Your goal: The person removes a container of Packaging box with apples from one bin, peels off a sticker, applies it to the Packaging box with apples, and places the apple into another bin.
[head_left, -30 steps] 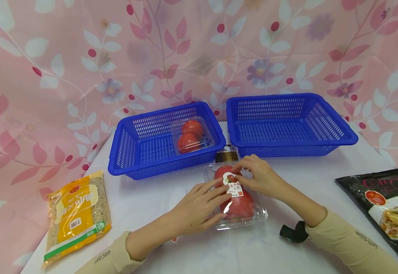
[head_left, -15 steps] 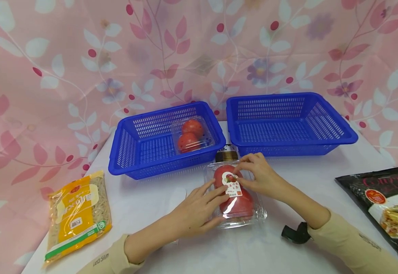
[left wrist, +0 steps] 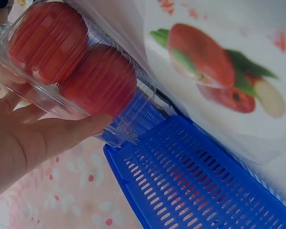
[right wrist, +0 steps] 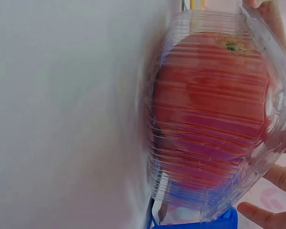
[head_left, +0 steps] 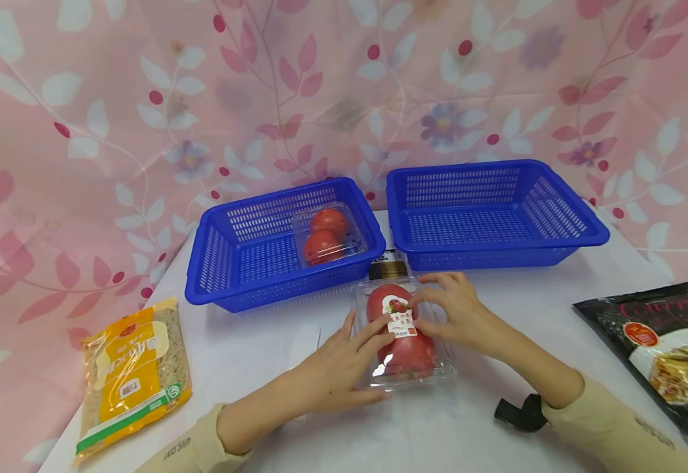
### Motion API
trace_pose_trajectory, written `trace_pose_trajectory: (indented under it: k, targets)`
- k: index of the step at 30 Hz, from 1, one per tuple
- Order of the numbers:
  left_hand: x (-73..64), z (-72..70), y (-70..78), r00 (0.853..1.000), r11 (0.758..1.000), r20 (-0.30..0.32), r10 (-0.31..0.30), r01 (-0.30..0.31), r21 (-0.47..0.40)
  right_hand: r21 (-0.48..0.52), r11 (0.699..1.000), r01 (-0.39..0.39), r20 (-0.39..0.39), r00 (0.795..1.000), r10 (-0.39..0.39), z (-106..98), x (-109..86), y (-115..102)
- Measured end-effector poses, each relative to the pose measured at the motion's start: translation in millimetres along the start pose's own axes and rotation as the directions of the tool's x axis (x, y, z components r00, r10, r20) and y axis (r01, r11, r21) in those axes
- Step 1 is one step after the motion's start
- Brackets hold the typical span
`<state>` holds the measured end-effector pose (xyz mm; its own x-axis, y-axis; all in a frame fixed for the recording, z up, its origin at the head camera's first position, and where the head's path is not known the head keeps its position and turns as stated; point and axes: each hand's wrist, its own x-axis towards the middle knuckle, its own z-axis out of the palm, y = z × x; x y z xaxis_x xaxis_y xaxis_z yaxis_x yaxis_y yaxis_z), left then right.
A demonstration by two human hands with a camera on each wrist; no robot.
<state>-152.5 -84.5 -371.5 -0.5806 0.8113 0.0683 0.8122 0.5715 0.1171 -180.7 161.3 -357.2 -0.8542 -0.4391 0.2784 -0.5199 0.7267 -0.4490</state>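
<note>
A clear plastic clamshell box holding two round red fruits stands at the table's middle. On its lid lies a white label with red print and a fruit picture. My left hand spreads its fingers over the box's left side, fingertips at the label's left edge. From the right, my right hand bends over the lid, with index finger and thumb apart at the label's right edge. Through the ribbed side in the right wrist view, one red fruit shows a small green spot.
Behind stand two blue baskets; the left basket holds another box of red fruits, the right basket is at its side. A jar stands behind the box. A yellow bag lies left, a black bag right.
My right hand has drawn slightly right, its index finger and thumb coming away from the middle of the label to its edge. My left hand stays on the box's left side.
</note>
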Motion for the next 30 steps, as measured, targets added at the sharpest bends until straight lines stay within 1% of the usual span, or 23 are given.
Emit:
trace_pose_trajectory:
  k: [6, 9, 13, 16, 21, 25, 28, 30]
  targets:
    - [0.9, -0.3, -0.3, 1.0, 1.0, 0.025, 0.007, -0.007, -0.01, 0.009, 1.0, -0.019, 0.031, 0.999, 0.019, -1, -7.6, -1]
    - [2.0, 1.7, -0.8, 0.999, 1.0, 0.034, 0.015, -0.014, -0.021, 0.022, 0.999, -0.041, 0.06, 0.997, 0.04, -1, -11.9, -1]
    - [3.0, 4.9, -1.4, 0.999, 0.997, 0.043, 0.028, -0.025, -0.073, 0.044, 0.997, -0.07, 0.105, 0.992, 0.065, 0, -19.2, -3]
    - [3.6, 5.5, -1.1, 0.998, 0.993, 0.053, 0.024, -0.018, -0.116, 0.044, 0.997, -0.07, 0.118, 0.991, 0.064, 2, -23.9, -6]
    - [4.2, 4.3, 0.7, 0.997, 0.985, 0.076, 0.014, 0.0, -0.174, 0.036, 0.998, -0.05, 0.1, 0.994, 0.046, 8, -27.5, -10]
    - [4.8, 3.7, 2.6, 0.997, 0.982, 0.079, 0.001, 0.014, -0.188, 0.029, 1.0, -0.006, 0.06, 0.998, 0.004, 13, -28.8, -11]
    - [6.4, 4.6, 3.5, 0.999, 0.984, 0.044, -0.008, 0.016, -0.176, 0.016, 0.999, 0.029, 0.029, 0.999, -0.03, 16, -29.4, -12]
    - [7.6, 5.1, 3.6, 1.0, 0.987, 0.011, -0.007, 0.009, -0.158, 0.018, 0.999, 0.028, 0.018, 0.999, -0.029, 17, -29.9, -12]
